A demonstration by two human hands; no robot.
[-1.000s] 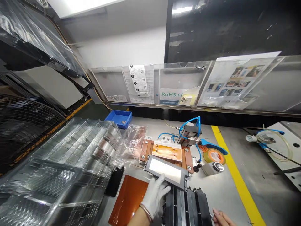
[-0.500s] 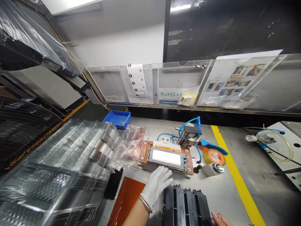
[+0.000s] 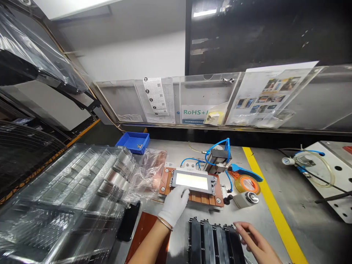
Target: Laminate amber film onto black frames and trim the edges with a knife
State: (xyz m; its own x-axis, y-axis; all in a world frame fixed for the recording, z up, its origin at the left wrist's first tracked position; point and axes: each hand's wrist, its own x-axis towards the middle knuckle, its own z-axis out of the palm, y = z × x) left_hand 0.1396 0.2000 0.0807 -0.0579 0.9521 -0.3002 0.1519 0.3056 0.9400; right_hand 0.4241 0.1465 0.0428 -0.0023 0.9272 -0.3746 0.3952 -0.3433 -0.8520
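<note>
Clock centred on fixture point(image 3: 203, 200), on worktop point(image 3: 258, 214). Frame point(image 3: 191, 181) on fixture. Bin point(image 3: 132, 147) at 10 o'clock; tray stack point(image 3: 79, 183) at 9; phone point(image 3: 128, 223) at 8; row of parts point(image 3: 208, 238) at 5; tape roll point(image 3: 241, 186) at 3, can point(image 3: 242, 201) just before it. Paper holder point(image 3: 203, 90) behind, at 12.

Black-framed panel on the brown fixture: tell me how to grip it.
Probably best by the short ends of the black-framed panel, from above. It lies flat, white face up, on the brown fixture; the dark end borders offer a hold clear of that face, and the left hand occupies the near edge.
</note>
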